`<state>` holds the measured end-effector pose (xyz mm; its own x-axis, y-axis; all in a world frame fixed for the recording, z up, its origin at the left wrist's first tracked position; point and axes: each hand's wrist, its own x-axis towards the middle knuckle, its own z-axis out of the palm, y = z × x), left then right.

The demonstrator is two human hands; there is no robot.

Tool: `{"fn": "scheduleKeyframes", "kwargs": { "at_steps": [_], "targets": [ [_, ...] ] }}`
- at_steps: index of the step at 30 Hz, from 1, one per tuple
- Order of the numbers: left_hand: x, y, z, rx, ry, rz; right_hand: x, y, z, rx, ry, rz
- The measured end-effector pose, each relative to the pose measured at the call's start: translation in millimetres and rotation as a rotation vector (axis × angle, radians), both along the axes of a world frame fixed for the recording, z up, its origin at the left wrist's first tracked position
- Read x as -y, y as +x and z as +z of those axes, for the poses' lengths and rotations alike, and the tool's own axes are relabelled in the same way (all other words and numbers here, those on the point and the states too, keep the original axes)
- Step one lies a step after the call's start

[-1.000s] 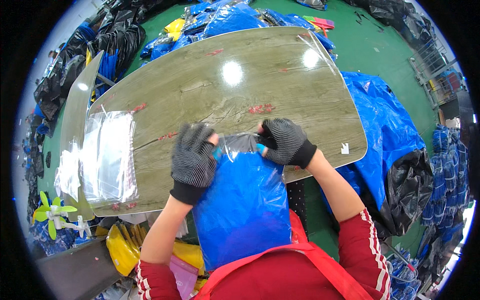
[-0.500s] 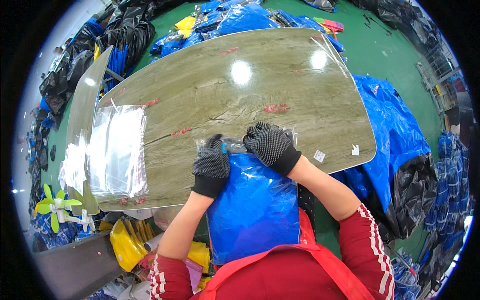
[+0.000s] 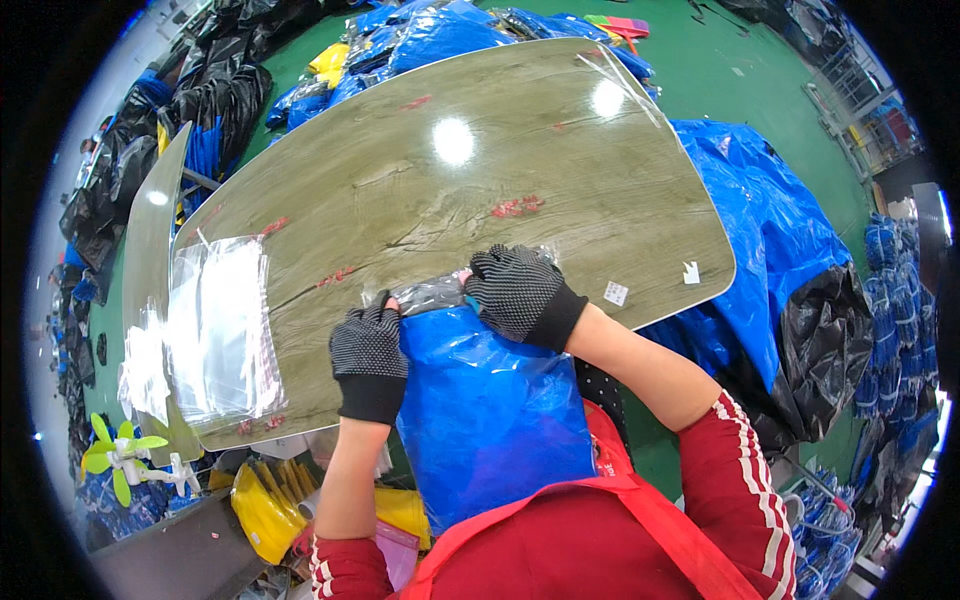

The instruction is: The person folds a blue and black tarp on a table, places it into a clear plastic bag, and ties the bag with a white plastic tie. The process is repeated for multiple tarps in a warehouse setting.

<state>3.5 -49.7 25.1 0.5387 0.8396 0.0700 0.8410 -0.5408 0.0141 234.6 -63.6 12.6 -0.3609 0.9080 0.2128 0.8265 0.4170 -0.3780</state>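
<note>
And here's the blue packet (image 3: 495,400), lower centre, long axis running up the frame, dark flap (image 3: 432,295) on top. It lies below the right hand (image 3: 520,295), down-right of the left hand (image 3: 368,350); both touch the flap, neither nearer. They're curled in narrow, pinching or pressing, can't tell. White sticker (image 3: 616,293) on the tabletop (image 3: 600,170), centre-right: print unreadable.

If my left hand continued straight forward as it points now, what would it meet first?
The left hand would probably pass freely over the tabletop; beyond its far edge are blue packages, though their height is unclear.
</note>
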Motion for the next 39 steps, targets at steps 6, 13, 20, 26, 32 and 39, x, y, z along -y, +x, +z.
{"fn": "scheduleKeyframes", "kwargs": {
  "at_steps": [6, 13, 20, 26, 32, 39],
  "targets": [
    [-25.1, 40.9, 33.2, 0.154, 0.316, -0.257, -2.4, -15.5, -12.7, -0.034, -0.057, -0.072],
    [-27.8, -34.4, -82.6, 0.862, -0.519, 0.377, 75.3, 72.5, -34.3, -0.470, -0.216, -0.646],
    [-51.5, -12.2, -82.4, 1.243, -0.493, 0.515, 172.0, 313.6, -129.9, 0.250, -0.132, -1.383],
    [-181.1, 22.7, -17.4, 1.220, -0.519, 0.358, 98.5, 387.5, -193.1, 0.385, -0.647, -0.961],
    [-258.9, 81.2, 13.2, 1.147, -0.599, 0.253, 84.1, 420.4, -169.5, 0.478, -0.387, -0.974],
    [-149.2, 159.6, -50.8, 0.920, -0.502, -0.075, 92.1, 411.2, -188.8, 0.126, -0.513, -1.309]
  ]
}}
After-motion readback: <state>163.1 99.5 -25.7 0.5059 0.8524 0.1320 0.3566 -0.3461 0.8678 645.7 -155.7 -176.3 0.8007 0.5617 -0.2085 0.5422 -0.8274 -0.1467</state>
